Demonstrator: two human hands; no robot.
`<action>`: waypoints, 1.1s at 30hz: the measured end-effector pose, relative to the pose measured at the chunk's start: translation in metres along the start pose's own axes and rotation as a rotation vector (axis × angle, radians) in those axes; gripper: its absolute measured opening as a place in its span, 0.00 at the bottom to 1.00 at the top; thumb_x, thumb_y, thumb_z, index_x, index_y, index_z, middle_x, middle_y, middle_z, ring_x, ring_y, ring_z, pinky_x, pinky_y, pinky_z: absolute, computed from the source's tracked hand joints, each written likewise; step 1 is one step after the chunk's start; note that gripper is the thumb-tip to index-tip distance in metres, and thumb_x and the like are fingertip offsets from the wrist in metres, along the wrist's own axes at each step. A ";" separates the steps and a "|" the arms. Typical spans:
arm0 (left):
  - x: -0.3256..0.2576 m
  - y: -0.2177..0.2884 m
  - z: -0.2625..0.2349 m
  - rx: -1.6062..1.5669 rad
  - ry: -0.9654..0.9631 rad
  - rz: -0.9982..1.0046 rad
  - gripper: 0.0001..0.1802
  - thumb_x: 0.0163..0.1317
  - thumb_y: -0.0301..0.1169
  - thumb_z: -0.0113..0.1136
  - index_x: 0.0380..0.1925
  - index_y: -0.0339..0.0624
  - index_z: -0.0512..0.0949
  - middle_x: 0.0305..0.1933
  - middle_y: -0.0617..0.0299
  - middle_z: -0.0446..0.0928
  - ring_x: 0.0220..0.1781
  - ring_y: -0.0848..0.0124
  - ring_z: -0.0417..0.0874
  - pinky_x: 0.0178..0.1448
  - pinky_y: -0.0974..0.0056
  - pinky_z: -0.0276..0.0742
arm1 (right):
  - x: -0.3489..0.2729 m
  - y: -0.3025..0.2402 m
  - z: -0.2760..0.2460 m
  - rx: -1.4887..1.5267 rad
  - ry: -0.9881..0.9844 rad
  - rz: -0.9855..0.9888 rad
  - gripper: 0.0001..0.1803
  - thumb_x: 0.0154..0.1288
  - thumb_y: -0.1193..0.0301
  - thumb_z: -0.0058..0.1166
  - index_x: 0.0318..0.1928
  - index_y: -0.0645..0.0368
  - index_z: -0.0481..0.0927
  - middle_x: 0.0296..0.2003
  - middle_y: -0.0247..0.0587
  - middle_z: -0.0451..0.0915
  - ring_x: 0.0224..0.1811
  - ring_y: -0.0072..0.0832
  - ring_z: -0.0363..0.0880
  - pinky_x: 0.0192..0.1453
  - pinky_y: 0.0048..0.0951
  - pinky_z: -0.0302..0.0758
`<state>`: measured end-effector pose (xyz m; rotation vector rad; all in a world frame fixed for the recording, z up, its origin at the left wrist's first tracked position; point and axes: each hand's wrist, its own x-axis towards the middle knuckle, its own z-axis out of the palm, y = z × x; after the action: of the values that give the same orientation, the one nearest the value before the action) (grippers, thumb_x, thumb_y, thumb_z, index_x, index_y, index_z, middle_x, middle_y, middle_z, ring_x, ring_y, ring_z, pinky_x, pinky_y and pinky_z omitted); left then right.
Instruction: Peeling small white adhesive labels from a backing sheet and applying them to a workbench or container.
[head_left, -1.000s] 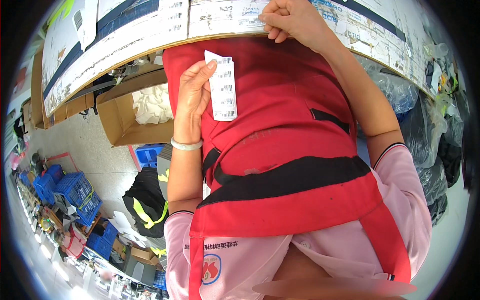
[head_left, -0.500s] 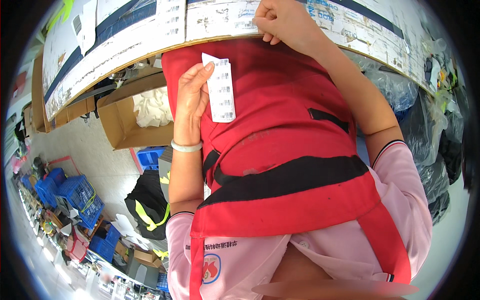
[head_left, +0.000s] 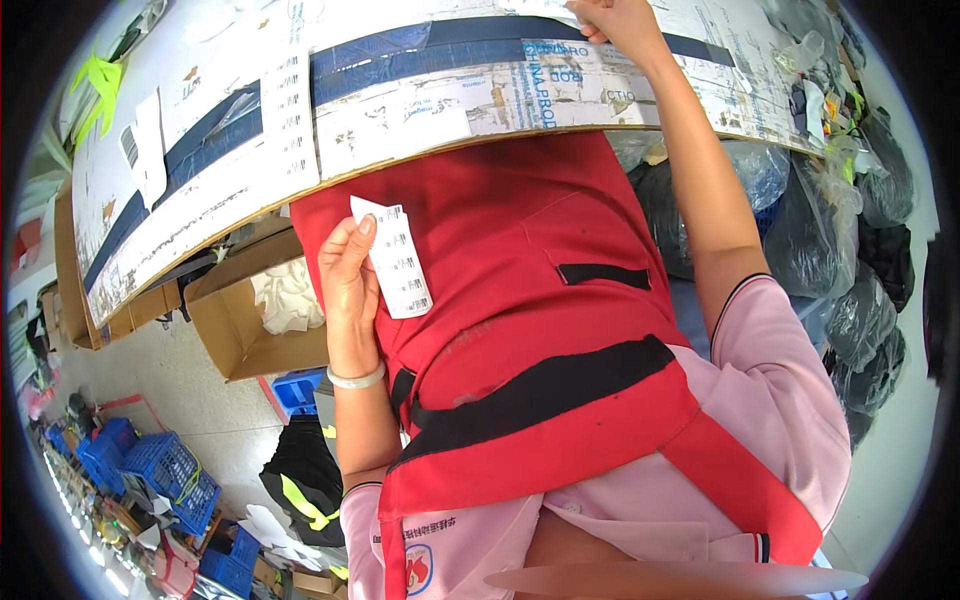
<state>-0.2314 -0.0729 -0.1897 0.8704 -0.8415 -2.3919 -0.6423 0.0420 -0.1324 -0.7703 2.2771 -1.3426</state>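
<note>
My left hand [head_left: 350,270] is closed on a white sheet of barcode labels [head_left: 402,265], pinched near its top corner between thumb and fingers. The sheet hangs in front of my red apron [head_left: 490,230], with several printed labels running down it. Out over the cardboard-covered table [head_left: 400,140], my right hand [head_left: 622,30] has its fingers pinched together close to a dark blue tape band. Whatever those fingers hold, if anything, I cannot make out.
A strip of labels [head_left: 294,110] and a white paper piece [head_left: 150,150] lie on the table's left part. Below it stands an open carton [head_left: 225,335] with white cloth. Blue crates [head_left: 170,480] are at lower left, filled plastic bags [head_left: 810,230] at right.
My right hand has moved from near the table's front edge to farther across it. The view has shifted, showing more tabletop. My left hand still holds the label sheet.
</note>
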 end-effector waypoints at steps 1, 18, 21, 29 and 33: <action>-0.004 0.005 0.004 0.011 -0.010 -0.005 0.04 0.64 0.24 0.57 0.37 0.35 0.79 0.36 0.57 0.83 0.35 0.73 0.84 0.42 0.71 0.81 | 0.004 0.008 0.005 -0.184 0.037 0.002 0.10 0.58 0.69 0.60 0.29 0.63 0.78 0.21 0.42 0.79 0.19 0.26 0.77 0.24 0.28 0.74; -0.015 0.012 0.027 0.260 -0.036 0.218 0.04 0.62 0.23 0.61 0.35 0.33 0.81 0.36 0.66 0.79 0.35 0.80 0.78 0.42 0.75 0.72 | -0.164 -0.069 0.132 0.311 -0.730 0.005 0.11 0.64 0.66 0.57 0.39 0.62 0.83 0.27 0.32 0.79 0.26 0.16 0.75 0.30 0.19 0.73; -0.017 0.011 0.026 0.328 -0.050 0.277 0.04 0.61 0.23 0.61 0.35 0.32 0.81 0.37 0.65 0.78 0.35 0.81 0.77 0.41 0.75 0.71 | -0.168 -0.067 0.137 0.332 -0.733 0.058 0.10 0.64 0.67 0.58 0.38 0.62 0.83 0.26 0.32 0.79 0.27 0.15 0.74 0.30 0.19 0.73; -0.012 0.013 0.034 0.249 0.127 0.083 0.12 0.68 0.31 0.53 0.31 0.35 0.81 0.27 0.65 0.78 0.29 0.81 0.76 0.34 0.74 0.71 | -0.187 -0.058 0.142 -0.195 -0.345 -0.862 0.05 0.57 0.73 0.59 0.35 0.54 0.82 0.34 0.35 0.78 0.32 0.32 0.78 0.34 0.27 0.77; -0.002 0.008 0.023 0.081 0.067 -0.026 0.11 0.67 0.31 0.54 0.31 0.34 0.80 0.28 0.61 0.79 0.26 0.77 0.78 0.31 0.72 0.74 | -0.190 -0.060 0.142 -0.169 -0.394 -0.847 0.05 0.57 0.74 0.60 0.35 0.55 0.81 0.33 0.34 0.78 0.32 0.31 0.79 0.34 0.27 0.77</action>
<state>-0.2437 -0.0683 -0.1696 0.9938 -0.9119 -2.3508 -0.3974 0.0431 -0.1362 -2.0049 1.8019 -1.1360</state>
